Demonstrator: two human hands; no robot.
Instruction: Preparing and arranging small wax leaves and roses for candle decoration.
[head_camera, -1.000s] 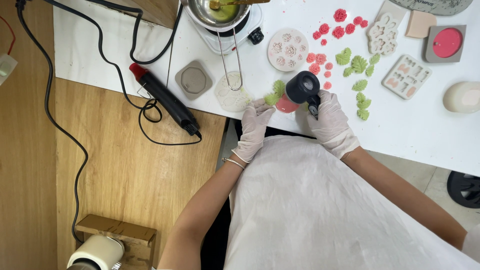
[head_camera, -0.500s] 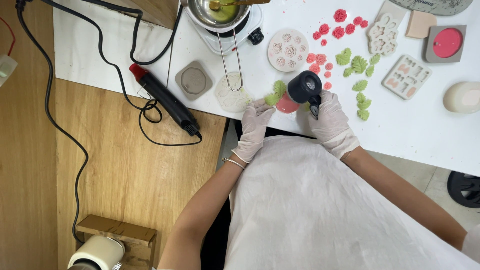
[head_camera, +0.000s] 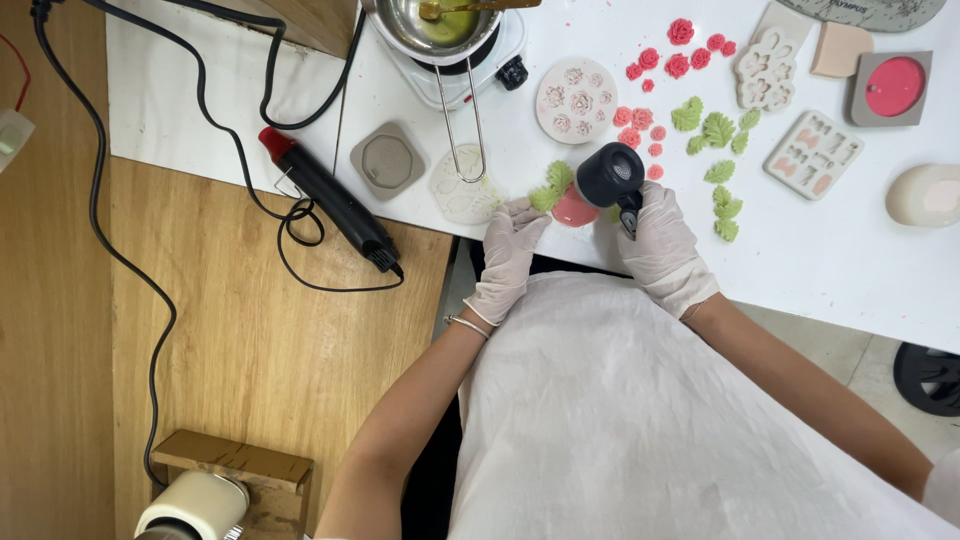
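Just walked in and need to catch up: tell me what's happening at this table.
A person in white gloves and a white apron works at a white table. The right hand grips a black handheld tool aimed down at a pink round piece. The left hand steadies that piece, fingers by a green leaf on it. Around them lie small pink flowers, more green leaves, silicone moulds and a black heat gun.
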